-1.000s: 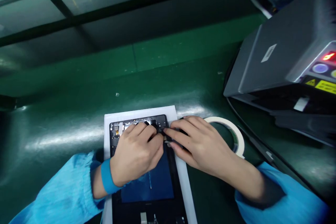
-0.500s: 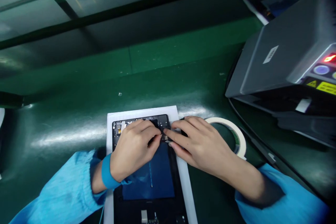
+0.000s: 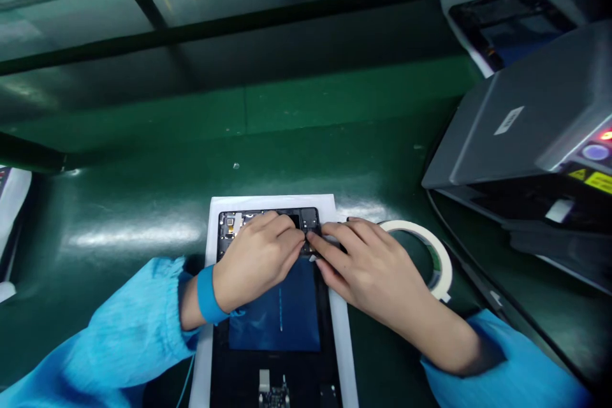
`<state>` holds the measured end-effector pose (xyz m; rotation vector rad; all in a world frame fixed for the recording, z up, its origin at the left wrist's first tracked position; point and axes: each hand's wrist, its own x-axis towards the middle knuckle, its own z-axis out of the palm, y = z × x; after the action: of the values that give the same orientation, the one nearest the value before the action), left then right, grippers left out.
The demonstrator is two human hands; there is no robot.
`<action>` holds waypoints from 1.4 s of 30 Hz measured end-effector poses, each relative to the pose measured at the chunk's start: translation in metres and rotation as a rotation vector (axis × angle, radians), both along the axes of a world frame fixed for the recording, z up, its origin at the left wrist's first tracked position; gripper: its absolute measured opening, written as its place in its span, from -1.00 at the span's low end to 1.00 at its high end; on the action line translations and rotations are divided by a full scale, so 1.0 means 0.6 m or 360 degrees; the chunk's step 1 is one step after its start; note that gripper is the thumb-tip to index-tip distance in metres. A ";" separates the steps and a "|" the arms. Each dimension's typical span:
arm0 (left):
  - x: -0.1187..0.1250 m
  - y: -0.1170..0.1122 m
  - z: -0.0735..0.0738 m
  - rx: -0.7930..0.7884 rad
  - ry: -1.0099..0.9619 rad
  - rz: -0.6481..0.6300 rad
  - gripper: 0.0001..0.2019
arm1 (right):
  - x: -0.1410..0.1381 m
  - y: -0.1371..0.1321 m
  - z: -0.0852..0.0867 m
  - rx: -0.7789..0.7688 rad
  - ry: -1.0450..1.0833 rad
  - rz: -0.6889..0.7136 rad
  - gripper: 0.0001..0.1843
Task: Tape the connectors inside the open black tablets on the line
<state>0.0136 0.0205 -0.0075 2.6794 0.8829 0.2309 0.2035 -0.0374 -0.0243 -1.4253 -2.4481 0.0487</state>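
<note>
- Head view: a small board [image 3: 275, 396] lies at the near end of the tablet [image 3: 274, 312], which rests on a white sheet [image 3: 343, 338] on the worktop [image 3: 143, 204].
- The left hand [image 3: 258, 262], wearing a blue wristband [image 3: 209, 295], is curled over the tablet's far part, thumb and forefinger drawn together; whether they grip anything I cannot tell.
- The right hand [image 3: 375, 266] is loosely bent, forefinger at the tablet's far right corner; its hold is unclear too.
- Just beside it, a tape roll [image 3: 444, 268].
- Farther right, a grey machine [image 3: 530, 124]; beyond, another tablet [image 3: 514, 22].
</note>
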 end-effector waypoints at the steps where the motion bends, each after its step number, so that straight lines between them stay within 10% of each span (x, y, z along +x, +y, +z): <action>1: -0.001 -0.001 -0.002 0.0017 0.0000 -0.0005 -0.76 | 0.000 -0.001 0.000 0.0009 -0.0015 -0.0001 -0.69; 42: -0.006 0.000 -0.027 -0.0014 -0.0141 -0.0008 -0.80 | -0.021 0.010 -0.011 0.0243 0.0073 -0.0230 -0.84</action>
<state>0.0100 0.0207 -0.0238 2.6407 0.8479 0.3406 0.1908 -0.0315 -0.0310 -1.5109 -2.2530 -0.1331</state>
